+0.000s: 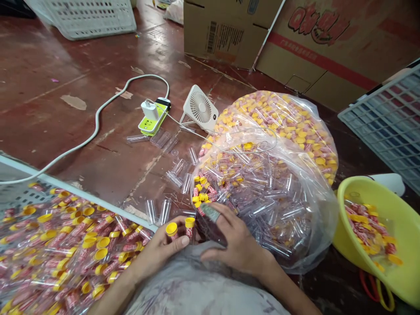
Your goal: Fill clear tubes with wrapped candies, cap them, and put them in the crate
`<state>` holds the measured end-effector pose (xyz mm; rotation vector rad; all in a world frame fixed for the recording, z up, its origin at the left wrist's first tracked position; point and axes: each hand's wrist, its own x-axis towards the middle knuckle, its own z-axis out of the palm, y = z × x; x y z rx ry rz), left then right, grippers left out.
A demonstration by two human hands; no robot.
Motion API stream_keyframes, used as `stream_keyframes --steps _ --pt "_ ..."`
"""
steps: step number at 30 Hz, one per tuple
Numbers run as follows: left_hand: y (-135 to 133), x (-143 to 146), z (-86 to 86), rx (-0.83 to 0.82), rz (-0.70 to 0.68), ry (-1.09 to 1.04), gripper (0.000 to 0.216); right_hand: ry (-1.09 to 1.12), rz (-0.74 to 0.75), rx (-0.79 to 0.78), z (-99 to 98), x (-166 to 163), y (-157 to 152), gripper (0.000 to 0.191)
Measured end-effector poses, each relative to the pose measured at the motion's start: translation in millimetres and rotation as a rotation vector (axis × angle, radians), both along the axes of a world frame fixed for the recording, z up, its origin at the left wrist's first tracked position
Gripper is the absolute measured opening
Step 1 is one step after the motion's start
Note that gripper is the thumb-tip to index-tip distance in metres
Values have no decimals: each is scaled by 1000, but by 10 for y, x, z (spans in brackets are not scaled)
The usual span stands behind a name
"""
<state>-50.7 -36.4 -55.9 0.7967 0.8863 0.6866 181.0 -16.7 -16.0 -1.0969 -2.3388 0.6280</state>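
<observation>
My left hand (pixel 160 251) is closed around a small clear tube with a yellow cap (pixel 171 230); a second yellow-capped tube (pixel 189 226) stands right beside it between my two hands. My right hand (pixel 234 243) rests with fingers curled on the near edge of a big clear plastic bag (pixel 278 205) full of empty clear tubes and loose yellow caps. A taped fingertip of that hand touches the bag's opening. Whether the right hand holds the second tube is unclear.
A white crate (pixel 65 245) at the left holds several filled, capped tubes. A second bag of filled tubes (pixel 288 118) lies behind. A yellow basin (pixel 387 232) with candies sits right. Loose tubes (pixel 177 173), a small fan (pixel 200 107), a power strip (pixel 152 120), cardboard boxes (pixel 295 39).
</observation>
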Motion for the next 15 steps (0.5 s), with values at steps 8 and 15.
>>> stream_keyframes --steps 8,15 --pt "117 -416 14 1 -23 18 38 -22 -235 101 -6 223 -19 6" --pt "-134 -1637 102 1 -129 834 42 -196 -171 193 -21 132 72 10"
